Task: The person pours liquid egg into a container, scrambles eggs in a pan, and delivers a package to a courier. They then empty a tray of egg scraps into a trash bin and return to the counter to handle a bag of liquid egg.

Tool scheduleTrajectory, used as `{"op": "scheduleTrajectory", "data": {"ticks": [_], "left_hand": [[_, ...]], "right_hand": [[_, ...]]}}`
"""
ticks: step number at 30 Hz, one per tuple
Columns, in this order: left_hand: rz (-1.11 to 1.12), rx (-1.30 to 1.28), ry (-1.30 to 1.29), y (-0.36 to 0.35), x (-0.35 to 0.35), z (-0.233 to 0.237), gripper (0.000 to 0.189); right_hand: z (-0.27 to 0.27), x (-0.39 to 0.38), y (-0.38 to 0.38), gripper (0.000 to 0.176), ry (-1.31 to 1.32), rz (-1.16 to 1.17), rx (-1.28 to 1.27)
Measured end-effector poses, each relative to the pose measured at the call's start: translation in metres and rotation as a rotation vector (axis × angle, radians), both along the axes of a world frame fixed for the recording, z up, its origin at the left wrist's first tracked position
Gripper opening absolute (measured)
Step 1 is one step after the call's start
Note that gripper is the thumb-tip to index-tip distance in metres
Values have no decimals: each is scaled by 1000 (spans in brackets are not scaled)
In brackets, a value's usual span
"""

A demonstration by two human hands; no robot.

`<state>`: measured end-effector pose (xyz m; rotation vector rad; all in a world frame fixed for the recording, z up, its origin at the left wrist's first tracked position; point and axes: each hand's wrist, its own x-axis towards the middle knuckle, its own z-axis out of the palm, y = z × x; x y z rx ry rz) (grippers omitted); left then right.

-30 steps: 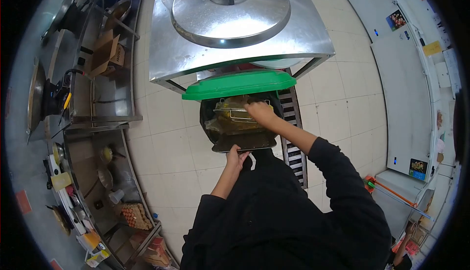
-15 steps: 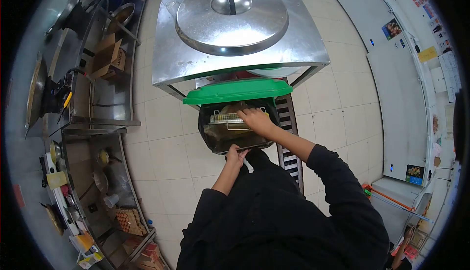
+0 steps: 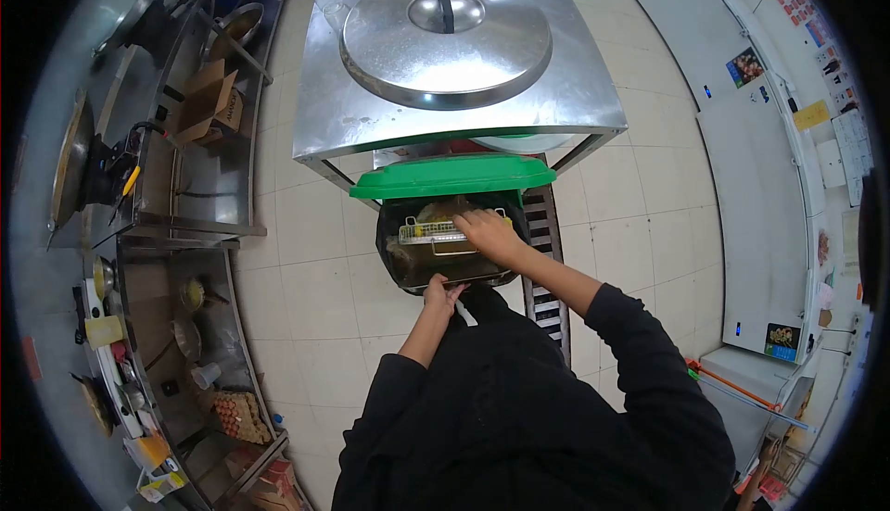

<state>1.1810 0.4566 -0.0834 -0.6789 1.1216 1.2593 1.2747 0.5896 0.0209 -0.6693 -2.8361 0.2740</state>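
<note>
A wire rack (image 3: 436,232) with looped handles stands tilted over the mouth of a black-lined bin (image 3: 385,261). My right hand (image 3: 489,236) is closed over the rack's right end, its fingertips partly hidden. Below the rack shows a dull brown, tray-like surface (image 3: 431,267). At its near edge my left hand (image 3: 443,294) grips with the thumb on top and the fingers underneath. Some yellow bits show around the rack, and brownish waste in a clear bag (image 3: 445,207) lies behind it. The bin's green lid (image 3: 454,176) is raised behind the opening.
A steel table (image 3: 371,122) with a large round metal lid (image 3: 445,43) stands just beyond the bin. Metal shelves (image 3: 199,230) with pans, a cardboard box (image 3: 209,103) and eggs (image 3: 243,416) line the left. A floor drain grate (image 3: 547,233) runs beside the bin; white cabinets (image 3: 751,177) stand right.
The rack has tipped slightly, and its grid and the yellow bits show more. Both hands keep their holds. The whole view has shifted a little.
</note>
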Motion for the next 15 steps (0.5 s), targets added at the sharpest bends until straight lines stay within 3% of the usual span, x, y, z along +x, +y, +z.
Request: {"op": "scheduleTrajectory", "data": {"ticks": [2,6,8,10,15], "left_hand": [[-4,43,7,0,1,6,21],[-90,26,30,-4,-3,20,18],[-165,87,56,-13,-2,15,18],[-198,54,36,-19,-5,4,19],[-170,88,45,-28,-16,19,22]], "right_hand": [[-3,3,-11,19,42,35,69],[2,13,-18,19,-50,151,-170],[6,13,-8,19,-88,124,-192],[12,12,5,22,39,35,-215],[19,20,12,27,120,-29,-138]]}}
